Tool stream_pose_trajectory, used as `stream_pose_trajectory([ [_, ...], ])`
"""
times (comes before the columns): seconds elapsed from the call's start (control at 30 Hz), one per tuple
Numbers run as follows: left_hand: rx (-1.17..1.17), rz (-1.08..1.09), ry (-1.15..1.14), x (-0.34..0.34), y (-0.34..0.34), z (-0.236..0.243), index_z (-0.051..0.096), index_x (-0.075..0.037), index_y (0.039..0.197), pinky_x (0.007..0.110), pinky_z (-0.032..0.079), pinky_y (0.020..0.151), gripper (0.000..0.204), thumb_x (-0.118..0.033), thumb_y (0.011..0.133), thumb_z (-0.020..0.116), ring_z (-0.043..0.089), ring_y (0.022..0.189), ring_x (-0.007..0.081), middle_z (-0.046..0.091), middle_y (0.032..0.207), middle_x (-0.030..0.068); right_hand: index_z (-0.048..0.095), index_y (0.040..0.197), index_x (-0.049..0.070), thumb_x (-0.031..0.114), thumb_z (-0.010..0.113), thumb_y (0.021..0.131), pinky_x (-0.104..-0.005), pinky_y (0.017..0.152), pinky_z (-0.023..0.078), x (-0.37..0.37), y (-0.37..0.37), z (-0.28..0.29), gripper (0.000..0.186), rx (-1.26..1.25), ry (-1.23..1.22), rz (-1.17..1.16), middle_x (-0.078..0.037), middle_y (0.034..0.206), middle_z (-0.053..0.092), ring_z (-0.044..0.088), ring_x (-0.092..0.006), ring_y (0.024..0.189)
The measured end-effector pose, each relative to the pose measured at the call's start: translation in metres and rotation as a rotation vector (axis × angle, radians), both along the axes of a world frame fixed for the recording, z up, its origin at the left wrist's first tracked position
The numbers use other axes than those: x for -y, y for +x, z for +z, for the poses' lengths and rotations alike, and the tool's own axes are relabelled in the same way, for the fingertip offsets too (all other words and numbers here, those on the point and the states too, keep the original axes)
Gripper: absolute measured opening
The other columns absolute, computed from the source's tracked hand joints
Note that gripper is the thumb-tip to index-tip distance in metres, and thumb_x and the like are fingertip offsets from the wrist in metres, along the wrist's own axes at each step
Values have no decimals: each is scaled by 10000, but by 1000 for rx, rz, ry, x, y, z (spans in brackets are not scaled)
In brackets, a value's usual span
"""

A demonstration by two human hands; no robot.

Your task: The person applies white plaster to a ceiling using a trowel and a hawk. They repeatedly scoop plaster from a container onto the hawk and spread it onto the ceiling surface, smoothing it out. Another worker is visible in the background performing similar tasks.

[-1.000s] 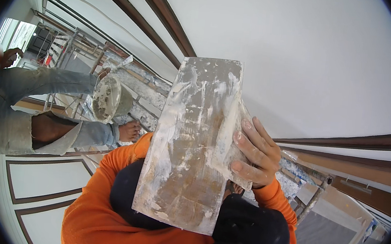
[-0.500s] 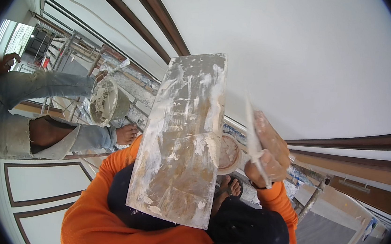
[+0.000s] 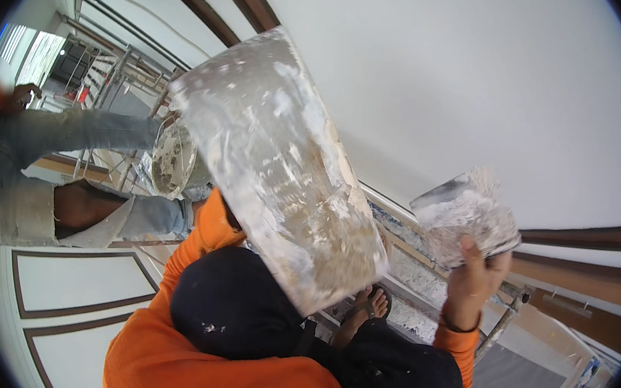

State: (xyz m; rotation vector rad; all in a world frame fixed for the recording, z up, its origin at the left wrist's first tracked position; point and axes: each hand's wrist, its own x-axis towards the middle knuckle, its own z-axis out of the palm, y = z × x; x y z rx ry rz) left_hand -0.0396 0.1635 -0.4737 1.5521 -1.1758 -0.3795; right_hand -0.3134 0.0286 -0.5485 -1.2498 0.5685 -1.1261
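At the centre of the frame a large flat plaster board point(image 3: 283, 169), smeared white and tan, runs its long axis from the upper left down toward the lower middle, tilted against the pale wall point(image 3: 485, 84). The left hand is hidden behind the board, so whether it is clamped on it cannot be told; only the orange sleeve point(image 3: 202, 228) shows rising to its underside. At the right of the frame the right hand point(image 3: 475, 273) is closed around the base of a broad trowel point(image 3: 466, 213), blade up and loaded with white plaster. The trowel sits well apart from the board, to its right and level with its lower half, so the right hand is the nearer one to the wall. Count: one board, one trowel. At the left of the frame another person's legs point(image 3: 66, 170) stand beside one plaster-caked bucket point(image 3: 173, 158)
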Motion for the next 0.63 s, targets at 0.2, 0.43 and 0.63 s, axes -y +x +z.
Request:
stream_pose_trajectory([
  [0.2, 45, -15, 70, -15, 0, 12, 572, 8, 1044, 339, 502, 677, 454, -403, 908, 435, 610, 799, 216, 606, 949, 130, 544, 1138, -36, 2, 615, 806, -289, 855, 439, -3, -2, 33, 341, -170, 109, 422, -83, 1039, 630, 582, -146, 933],
  [0.43, 97, -85, 82, -13, -10, -6, 569, 11, 1059, 345, 508, 691, 465, -408, 907, 434, 617, 818, 221, 610, 971, 137, 546, 1115, -41, 12, 586, 834, -268, 817, 436, -14, 26, -1, 290, -208, 227, 525, -53, 996, 620, 547, -106, 891],
  [0.63, 144, -60, 88, -11, 4, -20, 568, 13, 1071, 349, 513, 701, 473, -411, 907, 434, 621, 831, 224, 613, 987, 141, 546, 1143, -39, 19, 582, 846, -259, 755, 458, -22, 30, -12, 304, -215, 184, 464, -59, 971, 632, 566, -109, 835],
])
